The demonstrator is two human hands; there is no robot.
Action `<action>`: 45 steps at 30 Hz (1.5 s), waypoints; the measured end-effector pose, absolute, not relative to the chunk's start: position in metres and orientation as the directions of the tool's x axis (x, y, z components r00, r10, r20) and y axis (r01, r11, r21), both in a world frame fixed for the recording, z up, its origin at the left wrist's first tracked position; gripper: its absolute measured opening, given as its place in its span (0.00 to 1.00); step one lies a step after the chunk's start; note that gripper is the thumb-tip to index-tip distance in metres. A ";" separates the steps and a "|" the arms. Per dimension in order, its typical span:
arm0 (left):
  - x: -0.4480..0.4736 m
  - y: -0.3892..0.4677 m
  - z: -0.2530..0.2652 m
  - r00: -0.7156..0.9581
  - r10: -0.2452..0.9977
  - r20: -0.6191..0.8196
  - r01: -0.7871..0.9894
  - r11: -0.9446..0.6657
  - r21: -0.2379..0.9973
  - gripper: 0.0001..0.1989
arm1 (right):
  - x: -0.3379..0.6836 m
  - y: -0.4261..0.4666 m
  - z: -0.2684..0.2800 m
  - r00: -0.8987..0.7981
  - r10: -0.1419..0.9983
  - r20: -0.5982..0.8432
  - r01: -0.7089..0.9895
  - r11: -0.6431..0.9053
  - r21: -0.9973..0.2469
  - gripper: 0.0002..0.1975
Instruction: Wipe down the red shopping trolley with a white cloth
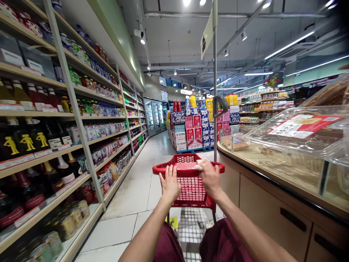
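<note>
A red plastic shopping cart (191, 189) with a mesh basket stands right in front of me, its red handle bar (160, 169) across the near side. My left hand (170, 183) lies on the left part of the handle, fingers stretched out and thumb apart. On the right part, my right hand (209, 178) is closed, slightly blurred, around a small crumpled white wad (200, 165) that looks like tissue and touches the handle. A pale label strip (187, 166) shows on the bar between the hands.
Shelves (89, 163) of bottles and cans line the left side. On the right runs a wooden counter (261, 196) with clear plastic food packs (297, 127) and a metal pole (215, 80). Stacked drink cartons (195, 131) stand ahead; tiled floor (136, 182) leads to glass-door fridges (154, 113).
</note>
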State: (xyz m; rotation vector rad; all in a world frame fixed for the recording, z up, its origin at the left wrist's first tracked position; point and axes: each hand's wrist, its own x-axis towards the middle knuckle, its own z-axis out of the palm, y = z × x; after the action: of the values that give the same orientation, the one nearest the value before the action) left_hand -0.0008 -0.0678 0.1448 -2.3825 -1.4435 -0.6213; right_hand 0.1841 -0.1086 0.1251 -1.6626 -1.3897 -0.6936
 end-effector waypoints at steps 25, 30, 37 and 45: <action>0.001 -0.075 0.131 0.411 0.726 0.551 0.879 -0.477 -0.028 0.38 | 0.172 -0.108 0.117 0.079 0.517 0.853 0.991 0.048 -0.121 0.20; -0.002 -0.077 0.130 0.431 0.705 0.564 0.868 -0.495 -0.044 0.37 | 0.200 -0.112 0.117 0.265 0.455 0.850 0.962 -0.068 -0.264 0.20; -0.002 -0.076 0.126 0.404 0.730 0.551 0.881 -0.473 -0.019 0.37 | 0.157 -0.103 0.122 0.103 0.537 0.837 0.978 0.099 -0.184 0.21; 0.021 -0.078 0.162 0.497 0.593 0.633 0.761 -0.648 0.010 0.36 | 0.156 -0.107 0.143 0.102 0.659 0.745 0.939 0.183 -0.290 0.21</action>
State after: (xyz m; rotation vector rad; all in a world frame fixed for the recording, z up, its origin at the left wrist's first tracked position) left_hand 0.0211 -0.0777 0.1617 -2.4731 -1.1476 -0.8895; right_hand 0.1560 -0.1075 0.1431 -1.5492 -1.6294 -0.4261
